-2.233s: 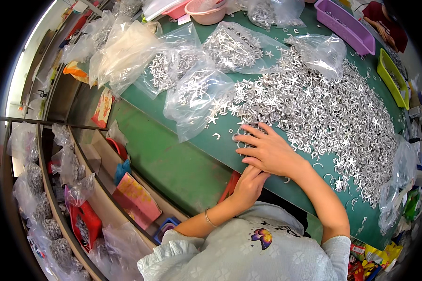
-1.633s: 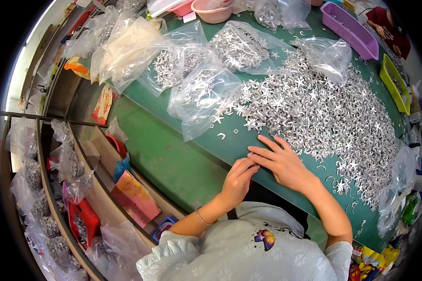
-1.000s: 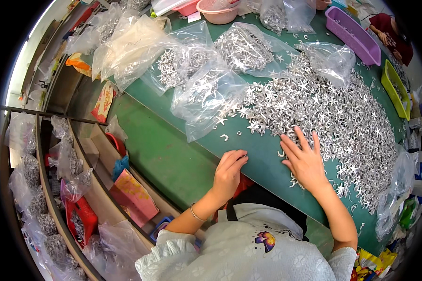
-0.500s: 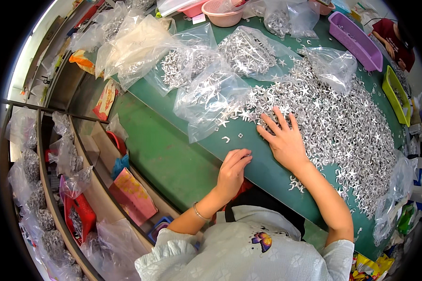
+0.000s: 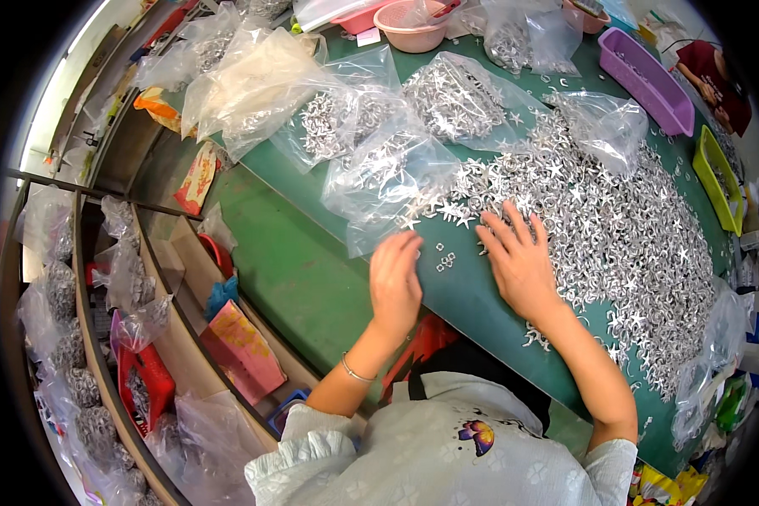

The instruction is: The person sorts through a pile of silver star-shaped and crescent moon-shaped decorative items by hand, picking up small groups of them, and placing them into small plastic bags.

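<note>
A large heap of small silver star-shaped and curved metal pieces point(image 5: 616, 228) covers the right half of the green table point(image 5: 295, 270). My right hand point(image 5: 519, 257) lies flat, fingers spread, on the near left edge of that heap. My left hand point(image 5: 395, 278) rests palm down on the bare green surface, its fingertips touching the corner of a clear plastic bag of pieces point(image 5: 388, 177). A few loose small pieces point(image 5: 445, 260) lie between the two hands. Neither hand grips anything that I can see.
Several clear bags of metal pieces point(image 5: 329, 118) crowd the far left of the table. A purple tray point(image 5: 645, 80), a yellow-green tray point(image 5: 718, 177) and a pink bowl point(image 5: 413, 24) stand at the back. Shelves with filled bags point(image 5: 67, 337) run along the left. Another person point(image 5: 717, 72) sits far right.
My right hand has swept from the table's near edge up and left along the heap's edge. My left hand has moved forward from the near edge to the bag's corner.
</note>
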The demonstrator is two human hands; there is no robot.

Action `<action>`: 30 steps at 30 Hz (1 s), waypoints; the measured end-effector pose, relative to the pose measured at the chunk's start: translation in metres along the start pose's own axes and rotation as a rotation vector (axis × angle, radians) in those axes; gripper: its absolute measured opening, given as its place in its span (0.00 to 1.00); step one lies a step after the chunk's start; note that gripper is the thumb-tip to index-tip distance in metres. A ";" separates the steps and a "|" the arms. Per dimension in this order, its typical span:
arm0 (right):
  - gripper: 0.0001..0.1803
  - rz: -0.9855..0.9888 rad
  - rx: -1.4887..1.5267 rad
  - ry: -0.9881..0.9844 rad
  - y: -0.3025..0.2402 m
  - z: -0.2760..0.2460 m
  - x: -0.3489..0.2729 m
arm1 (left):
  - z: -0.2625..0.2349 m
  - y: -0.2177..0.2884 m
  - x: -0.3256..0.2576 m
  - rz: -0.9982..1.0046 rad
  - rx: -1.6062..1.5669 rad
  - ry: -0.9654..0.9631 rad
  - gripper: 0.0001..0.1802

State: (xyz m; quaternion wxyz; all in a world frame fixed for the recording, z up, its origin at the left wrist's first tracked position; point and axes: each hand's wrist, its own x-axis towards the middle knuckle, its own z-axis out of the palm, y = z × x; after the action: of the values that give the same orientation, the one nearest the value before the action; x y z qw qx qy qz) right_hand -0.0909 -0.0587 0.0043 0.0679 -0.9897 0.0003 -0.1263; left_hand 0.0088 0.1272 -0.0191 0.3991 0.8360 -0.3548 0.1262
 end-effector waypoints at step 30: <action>0.23 -0.248 -0.005 -0.067 -0.004 0.034 0.063 | -0.005 -0.034 0.017 0.135 0.002 -0.107 0.11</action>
State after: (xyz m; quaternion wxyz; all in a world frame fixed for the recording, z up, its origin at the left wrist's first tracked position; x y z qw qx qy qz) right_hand -0.0213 -0.0511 -0.0116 0.0496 -0.9859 -0.1239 -0.1005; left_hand 0.0451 0.1377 -0.0273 0.3692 0.8162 -0.4310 0.1082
